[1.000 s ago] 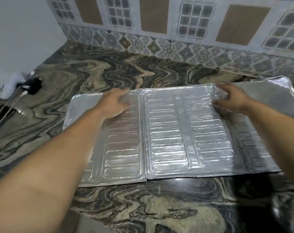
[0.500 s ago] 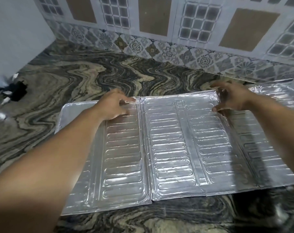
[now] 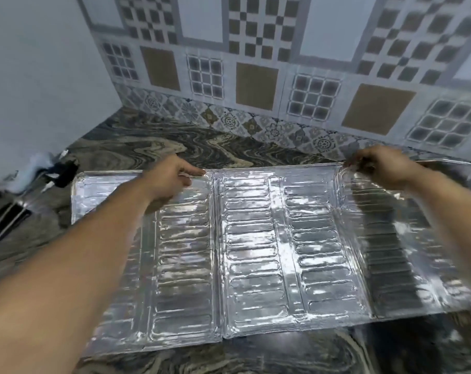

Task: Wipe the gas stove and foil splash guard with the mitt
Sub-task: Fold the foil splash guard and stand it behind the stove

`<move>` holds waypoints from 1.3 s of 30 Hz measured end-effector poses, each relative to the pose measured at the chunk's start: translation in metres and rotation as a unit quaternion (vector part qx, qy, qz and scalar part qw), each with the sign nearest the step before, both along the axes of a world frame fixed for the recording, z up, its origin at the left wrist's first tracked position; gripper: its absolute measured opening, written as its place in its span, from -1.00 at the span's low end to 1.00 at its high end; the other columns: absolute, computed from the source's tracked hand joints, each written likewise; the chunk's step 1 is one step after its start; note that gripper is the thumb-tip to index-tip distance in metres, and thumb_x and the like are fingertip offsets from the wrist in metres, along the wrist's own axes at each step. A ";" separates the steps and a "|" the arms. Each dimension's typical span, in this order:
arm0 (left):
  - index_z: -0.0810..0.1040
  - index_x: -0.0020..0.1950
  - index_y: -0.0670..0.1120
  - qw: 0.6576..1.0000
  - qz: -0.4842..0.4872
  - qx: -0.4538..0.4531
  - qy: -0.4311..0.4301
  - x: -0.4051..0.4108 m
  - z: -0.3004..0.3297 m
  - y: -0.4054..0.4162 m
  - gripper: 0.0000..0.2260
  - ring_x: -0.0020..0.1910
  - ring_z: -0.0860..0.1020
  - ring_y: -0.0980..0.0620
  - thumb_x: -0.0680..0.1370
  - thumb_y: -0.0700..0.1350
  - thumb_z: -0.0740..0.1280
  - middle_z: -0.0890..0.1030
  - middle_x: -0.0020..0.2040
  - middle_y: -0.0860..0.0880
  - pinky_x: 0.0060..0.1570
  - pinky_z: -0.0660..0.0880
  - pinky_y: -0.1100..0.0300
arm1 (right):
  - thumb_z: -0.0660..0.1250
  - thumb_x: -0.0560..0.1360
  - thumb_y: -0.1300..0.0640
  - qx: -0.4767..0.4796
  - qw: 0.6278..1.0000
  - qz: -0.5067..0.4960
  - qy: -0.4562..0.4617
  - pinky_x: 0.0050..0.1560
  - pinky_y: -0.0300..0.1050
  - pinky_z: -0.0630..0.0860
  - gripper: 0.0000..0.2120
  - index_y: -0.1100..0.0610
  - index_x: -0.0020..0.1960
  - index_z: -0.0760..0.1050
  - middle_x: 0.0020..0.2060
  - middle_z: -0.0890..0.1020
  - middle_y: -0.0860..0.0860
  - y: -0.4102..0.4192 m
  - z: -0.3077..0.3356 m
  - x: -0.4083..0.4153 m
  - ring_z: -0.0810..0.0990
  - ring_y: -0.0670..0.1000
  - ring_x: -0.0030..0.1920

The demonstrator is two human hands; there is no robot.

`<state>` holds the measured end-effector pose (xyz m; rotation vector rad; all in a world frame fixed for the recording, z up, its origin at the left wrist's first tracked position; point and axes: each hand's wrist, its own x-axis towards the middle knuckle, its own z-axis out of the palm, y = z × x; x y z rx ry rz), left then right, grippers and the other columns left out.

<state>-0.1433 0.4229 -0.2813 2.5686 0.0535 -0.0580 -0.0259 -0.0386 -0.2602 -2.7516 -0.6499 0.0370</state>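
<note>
The foil splash guard [image 3: 256, 252], a silver embossed sheet of several hinged panels, lies spread across the marble counter with its far edge lifted a little. My left hand [image 3: 172, 182] pinches that far edge near the left fold. My right hand [image 3: 380, 166] grips the far edge near the right fold, fingers curled over it. No mitt and no gas stove are in view.
The swirled marble counter [image 3: 159, 147] runs back to a patterned tile wall [image 3: 256, 85]. At the far left a black plug with white cables [image 3: 63, 172] lies beside a plain white wall. A dark slot [image 3: 5, 222] sits at the left edge.
Both hands have gone from lying flat on the foil to taking hold of its far edge, which has risen slightly. The view has tilted up towards the wall.
</note>
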 end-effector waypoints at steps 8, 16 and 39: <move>0.63 0.23 0.11 0.999 -0.013 0.038 -0.028 -0.015 0.051 0.023 -0.61 0.28 0.53 0.06 0.49 -0.27 0.46 0.58 0.31 0.07 0.30 0.42 0.14 | 0.60 0.31 0.22 0.043 0.998 -0.012 0.052 0.15 -0.12 0.51 -0.54 0.03 0.19 0.64 0.06 0.67 -0.05 0.011 0.036 -0.002 0.61 -0.02 0.08; 0.63 0.24 0.13 0.995 -0.011 0.058 -0.076 -0.023 0.096 0.022 -0.63 0.17 0.61 -0.09 0.51 -0.23 0.45 0.63 0.25 -0.03 0.13 0.49 0.14 | 0.40 0.40 0.41 0.007 0.992 0.036 -0.120 0.13 0.01 0.51 -0.61 0.10 0.15 0.66 0.03 0.59 0.16 0.003 0.079 -0.003 0.59 0.23 0.03; 0.58 0.32 0.09 0.960 0.095 0.152 -0.215 -0.030 0.210 -0.132 -0.61 0.24 0.56 -0.18 0.52 -0.16 0.43 0.62 0.27 -0.10 0.24 0.49 -0.04 | 0.42 0.22 0.53 -0.062 0.949 0.062 -0.301 0.06 0.06 0.53 -0.26 -0.04 0.27 0.59 0.07 0.66 0.10 -0.135 0.196 0.004 0.60 0.24 0.04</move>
